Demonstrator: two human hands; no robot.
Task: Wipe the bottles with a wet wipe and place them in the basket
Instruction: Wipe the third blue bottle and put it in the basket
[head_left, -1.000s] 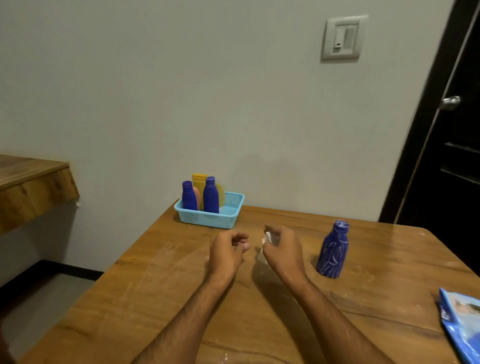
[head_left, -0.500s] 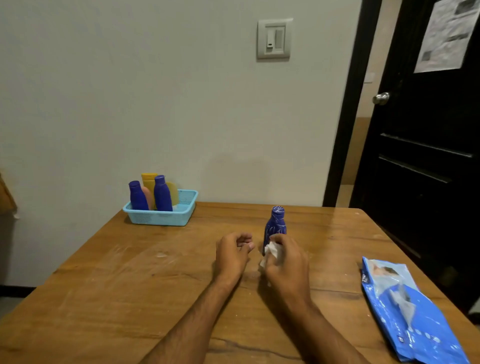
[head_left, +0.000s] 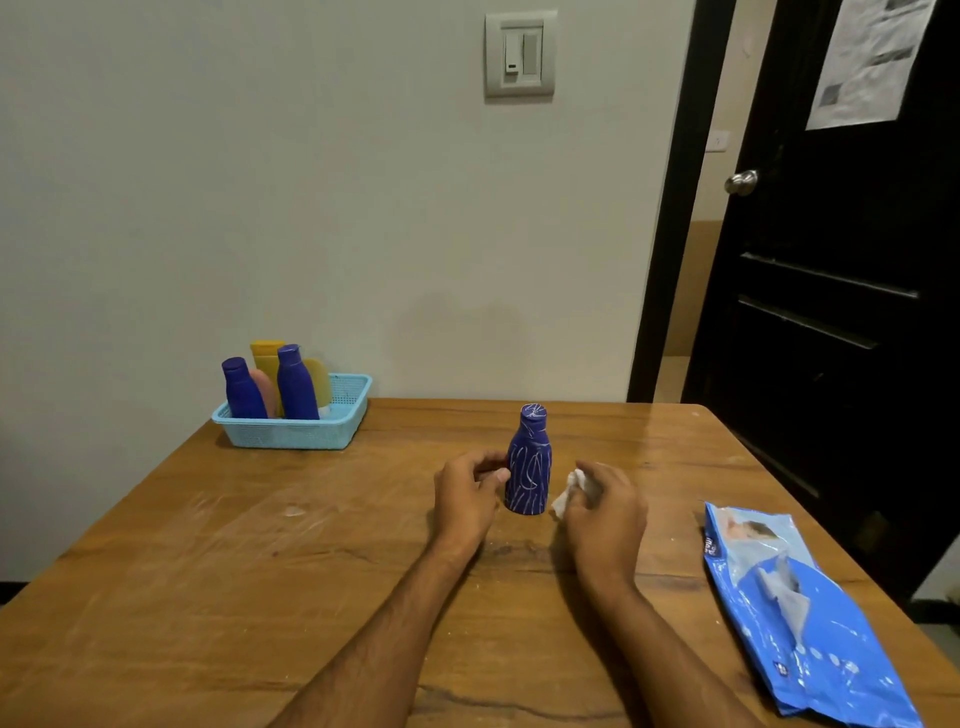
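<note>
— Bottle (head_left: 529, 462) on the table (head_left: 208, 571), the blue one with white scribbles, is standing upright between the two hands. Are you seeing it?

— Yes. The left hand (head_left: 465, 501) is sitting just beside it with fingers curled, thumb tip almost at its side. I cannot tell if it is touching already.

— And the right hand (head_left: 602, 514) is pinching a crumpled white wipe (head_left: 569, 491) in bent fingers, near the bottle but apart from it.

— I am thinking the left hand should be gripping the body low, so it is not tipping, while the wipe is going around from cap to base.

— The plastic is looking smooth and hard, with a narrow neck and a wider base. The wipe is looking soft and damp.

— The basket (head_left: 332, 434) is waiting at the far left corner, light blue mesh plastic, holding two blue bottles (head_left: 297, 387) and some yellow ones (head_left: 266, 358) already.

— And the glossy blue wipe packet (head_left: 800, 623) is lying flat at the right.
</note>
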